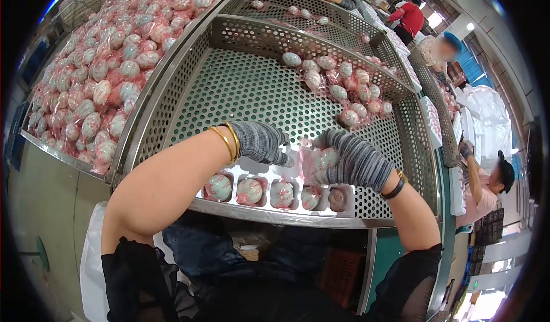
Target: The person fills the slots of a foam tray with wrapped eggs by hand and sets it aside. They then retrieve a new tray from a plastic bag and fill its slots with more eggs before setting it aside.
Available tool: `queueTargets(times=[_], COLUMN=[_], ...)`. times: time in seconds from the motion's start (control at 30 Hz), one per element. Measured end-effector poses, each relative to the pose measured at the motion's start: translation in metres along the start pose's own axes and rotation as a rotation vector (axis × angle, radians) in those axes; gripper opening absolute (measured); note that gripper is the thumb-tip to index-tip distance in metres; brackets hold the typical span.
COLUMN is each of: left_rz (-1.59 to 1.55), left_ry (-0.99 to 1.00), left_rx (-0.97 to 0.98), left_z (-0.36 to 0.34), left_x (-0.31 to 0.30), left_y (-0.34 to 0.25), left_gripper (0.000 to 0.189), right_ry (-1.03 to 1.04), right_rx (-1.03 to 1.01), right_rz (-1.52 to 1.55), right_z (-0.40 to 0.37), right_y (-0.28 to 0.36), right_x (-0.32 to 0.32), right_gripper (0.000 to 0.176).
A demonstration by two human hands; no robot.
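A white foam tray (348, 208) lies at the front of a perforated metal bin (229, 87). Its near row holds several pale eggs in clear, red-printed wrap, among them one egg (250, 191). My right hand (360, 160), in a grey striped knit glove, is closed around a wrapped egg (327, 158) above the tray's right part, the wrap spreading toward the left. In a matching glove, my left hand (260, 143) is over the tray's far left part, fingers apart and nothing seen in them. It hides some of the cups behind the near row.
Loose wrapped eggs (361, 87) lie at the bin's back right. A large heap of wrapped eggs (91, 75) fills a container on the left. A metal divider separates a second bin (286, 18), where a co-worker's gloved hands (350, 1) reach in. More people stand along the right.
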State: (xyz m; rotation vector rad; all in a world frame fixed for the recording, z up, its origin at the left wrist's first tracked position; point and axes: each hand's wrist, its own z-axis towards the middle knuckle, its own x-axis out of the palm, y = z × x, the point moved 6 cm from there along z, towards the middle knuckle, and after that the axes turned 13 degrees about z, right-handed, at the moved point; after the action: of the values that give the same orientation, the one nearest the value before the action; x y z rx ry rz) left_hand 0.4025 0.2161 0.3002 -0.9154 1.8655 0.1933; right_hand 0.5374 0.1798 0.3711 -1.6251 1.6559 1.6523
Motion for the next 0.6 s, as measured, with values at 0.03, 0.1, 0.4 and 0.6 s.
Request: queueTargets(times=[0.03, 0.1, 0.4, 0.6], left_rz=[0.014, 0.006, -0.001, -0.035], left_ry=[-0.023, -0.03, 0.038, -0.034], left_rx=[-0.003, 0.009, 0.006, 0.028], left_z=[-0.002, -0.006, -0.004, -0.006], left_x=[-0.001, -0.004, -0.004, -0.007], left_y=[0.001, -0.001, -0.001, 0.0], left_gripper=[0.063, 0.059, 0.059, 0.056], right_ry=[-0.025, -0.08, -0.052, -0.034], right_rx=[0.013, 0.064, -0.211, -0.151], right_rz=[-0.075, -0.224, -0.062, -0.174], right_z=[0.002, 0.003, -0.018, 0.003], right_y=[-0.001, 0.007, 0.013, 0.014], right_x=[0.005, 0.012, 0.003, 0.006], right_gripper=[0.062, 0.048, 0.055, 0.04])
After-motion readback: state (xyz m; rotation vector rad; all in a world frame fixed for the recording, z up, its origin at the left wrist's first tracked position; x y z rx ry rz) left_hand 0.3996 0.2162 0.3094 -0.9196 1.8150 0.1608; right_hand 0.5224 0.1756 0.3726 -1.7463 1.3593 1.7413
